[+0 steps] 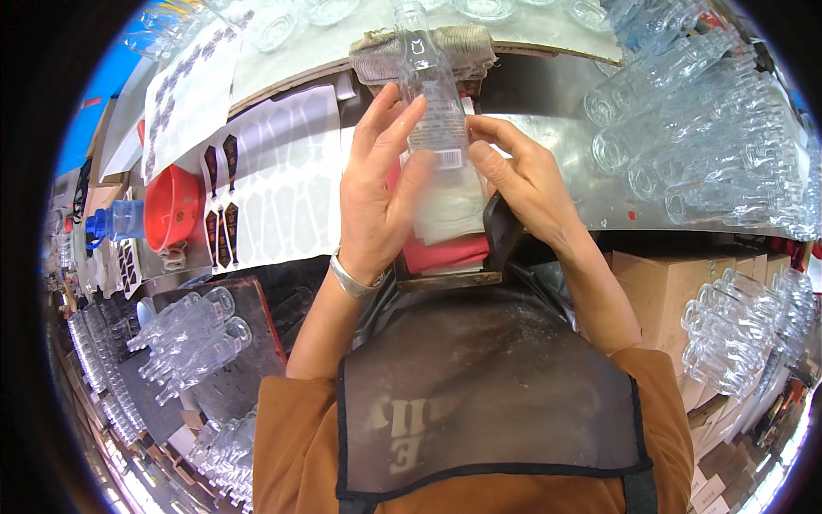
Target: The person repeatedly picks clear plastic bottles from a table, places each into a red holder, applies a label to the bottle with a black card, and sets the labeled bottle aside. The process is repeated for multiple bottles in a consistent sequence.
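Observation:
A clear glass bottle (438,120) lies in front of me, neck pointing away, with a dark label on its shoulder and a printed label with a barcode on its body. Its neck rests across a rolled grey cloth (467,53). My left hand (377,176) is at the bottle's left side, fingers stretched apart; its fingertips and blurred thumb overlap the glass, and whether they press on it I cannot tell. Along the right side, my right hand (522,176) has its curved thumb and forefinger at the bottle's edge. Under the bottle's base is a holder (449,281) containing red cloth (445,254).
Left of my hands lies a label sheet (287,184) with several dark labels, near a red bowl (171,208). Many glass bottles (711,137) lie stacked at the right. Cardboard boxes (659,283) stand below them. More bottles (193,334) lie at the lower left.

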Available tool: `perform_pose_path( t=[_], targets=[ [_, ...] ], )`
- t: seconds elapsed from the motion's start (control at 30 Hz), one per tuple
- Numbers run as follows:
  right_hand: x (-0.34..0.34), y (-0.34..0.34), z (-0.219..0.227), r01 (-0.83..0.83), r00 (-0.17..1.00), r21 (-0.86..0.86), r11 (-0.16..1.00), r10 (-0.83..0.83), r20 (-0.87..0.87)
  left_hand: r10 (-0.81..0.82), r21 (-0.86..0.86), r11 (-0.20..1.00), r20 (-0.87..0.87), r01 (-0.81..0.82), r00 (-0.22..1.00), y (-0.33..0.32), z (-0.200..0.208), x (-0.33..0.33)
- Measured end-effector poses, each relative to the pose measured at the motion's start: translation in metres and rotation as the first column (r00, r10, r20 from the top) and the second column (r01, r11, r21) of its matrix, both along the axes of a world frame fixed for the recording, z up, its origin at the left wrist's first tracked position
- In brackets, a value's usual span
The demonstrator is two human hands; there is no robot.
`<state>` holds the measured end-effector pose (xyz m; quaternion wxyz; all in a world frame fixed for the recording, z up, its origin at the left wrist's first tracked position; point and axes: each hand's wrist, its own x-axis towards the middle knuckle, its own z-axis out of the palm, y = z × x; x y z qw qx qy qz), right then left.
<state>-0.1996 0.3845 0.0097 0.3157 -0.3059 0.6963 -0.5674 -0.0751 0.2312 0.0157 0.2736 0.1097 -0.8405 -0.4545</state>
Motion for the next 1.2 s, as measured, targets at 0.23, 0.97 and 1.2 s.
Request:
perform_pose_path(
  t=[0.23, 0.97, 1.2],
  targets=[
    [0.008, 0.004, 0.005, -0.033, 0.999, 0.104, 0.994, 0.035, -0.020, 0.004, 0.101, 0.995, -0.030, -0.001, 1.000, 0.014, -0.010, 0.009],
    [-0.003, 0.002, -0.018, -0.005, 1.000, -0.058, 0.998, 0.005, -0.011, 0.010, -0.019, 1.000, -0.051, -0.011, 0.999, 0.004, -0.004, 0.009],
    [0.002, 0.003, -0.014, 0.000, 1.000, -0.075, 0.997, 0.000, -0.008, 0.009, 0.093, 0.996, -0.047, -0.005, 0.999, 0.010, -0.010, 0.011]
  ],
)
